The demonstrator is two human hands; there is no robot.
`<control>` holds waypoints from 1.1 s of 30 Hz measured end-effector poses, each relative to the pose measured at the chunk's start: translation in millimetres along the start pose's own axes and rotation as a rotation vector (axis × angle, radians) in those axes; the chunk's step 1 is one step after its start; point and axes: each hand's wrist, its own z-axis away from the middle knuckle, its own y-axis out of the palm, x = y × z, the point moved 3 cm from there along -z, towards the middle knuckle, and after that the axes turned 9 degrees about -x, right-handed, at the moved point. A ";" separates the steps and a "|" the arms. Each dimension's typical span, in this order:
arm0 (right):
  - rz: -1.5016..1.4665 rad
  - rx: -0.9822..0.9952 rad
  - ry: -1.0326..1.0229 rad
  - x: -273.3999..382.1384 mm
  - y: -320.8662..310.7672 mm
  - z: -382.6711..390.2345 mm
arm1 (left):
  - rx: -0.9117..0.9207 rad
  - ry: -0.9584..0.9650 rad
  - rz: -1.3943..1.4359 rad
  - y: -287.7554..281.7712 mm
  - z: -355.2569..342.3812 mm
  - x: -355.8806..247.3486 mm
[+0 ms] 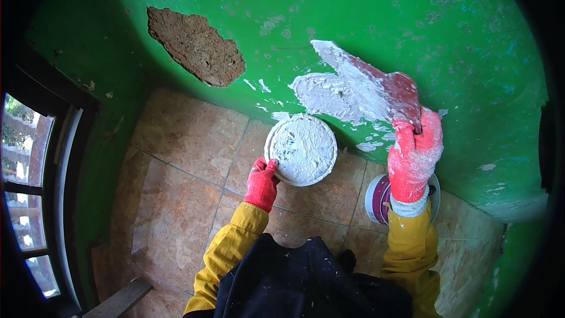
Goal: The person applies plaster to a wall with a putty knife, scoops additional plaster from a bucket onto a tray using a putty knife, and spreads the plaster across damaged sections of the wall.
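My left hand (262, 184), in a red glove, grips the near left rim of a round lid or shallow tub (306, 148) coated with white plaster. My right hand (415, 153), its red glove smeared white, is closed on a reddish-brown flat spreader (401, 89). White plaster covers much of its blade, and the handle is hidden in the glove. Just behind the blade, a patch of wet-looking plaster (321, 93) lies on the green wall (282, 0); whether the blade touches it I cannot tell. Up and left, a ragged bare hole (197, 46) breaks the paint.
Beneath my right forearm a purple and white bucket (378, 200) stands on the brown tiled floor (176, 194), partly hidden. A dark-framed window (35, 182) is at the left. The end of a wooden piece (120, 299) juts in at the lower left.
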 end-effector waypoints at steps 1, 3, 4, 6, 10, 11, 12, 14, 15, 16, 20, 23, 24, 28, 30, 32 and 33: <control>0.000 0.000 0.000 0.0 0.2 1.6 | 0.000 0.000 0.000 0.0 0.0 -0.3; -0.268 0.041 0.123 -5.8 3.5 7.0 | -0.010 -0.002 0.000 -1.1 -0.3 -0.3; -0.128 0.059 0.078 -12.0 5.5 13.9 | -0.009 -0.002 0.000 -1.9 -0.4 0.0; 0.079 0.183 -0.012 -8.7 18.4 22.2 | -0.007 0.001 0.007 -5.4 -0.7 0.8; 0.203 0.365 -0.171 -35.3 40.6 39.2 | -0.023 -0.012 -0.001 -12.9 -2.6 2.4; 0.201 0.364 -0.171 -39.0 43.1 42.6 | -0.025 -0.014 -0.014 -14.5 -2.2 1.1; 0.221 0.379 -0.243 -41.1 45.2 46.6 | -0.025 -0.017 -0.026 -15.5 -2.2 0.7; 0.253 0.388 -0.332 -51.6 49.3 57.8 | -0.029 -0.010 -0.026 -16.3 -2.7 -0.2; 0.254 0.387 -0.333 -54.2 50.5 59.5 | -0.033 -0.004 -0.026 -16.1 -3.3 -0.3; 0.284 0.394 -0.388 -54.6 52.1 61.0 | -0.032 -0.005 -0.027 -15.3 -4.0 -0.2; 0.349 0.398 -0.489 -61.5 60.2 66.8 | -0.029 0.003 -0.015 -13.8 -8.2 1.9; 0.376 0.362 -0.533 -62.3 64.3 67.6 | -0.027 0.013 -0.036 -12.4 -8.5 2.0; 0.374 0.365 -0.538 -66.3 63.9 67.3 | -0.026 0.013 -0.045 -10.7 -8.7 3.2; 0.406 0.405 -0.575 -75.9 63.3 68.9 | 0.012 0.005 -0.042 -5.2 -10.3 3.6; 0.426 0.417 -0.575 -79.3 63.2 68.3 | 0.008 -0.003 -0.037 -3.0 -11.3 2.6; 0.443 0.430 -0.578 -78.1 64.3 65.5 | 0.000 -0.010 -0.025 -0.2 -11.9 2.0; 0.528 0.428 -0.627 -73.2 65.5 62.8 | -0.009 -0.017 -0.015 -0.5 -12.2 1.5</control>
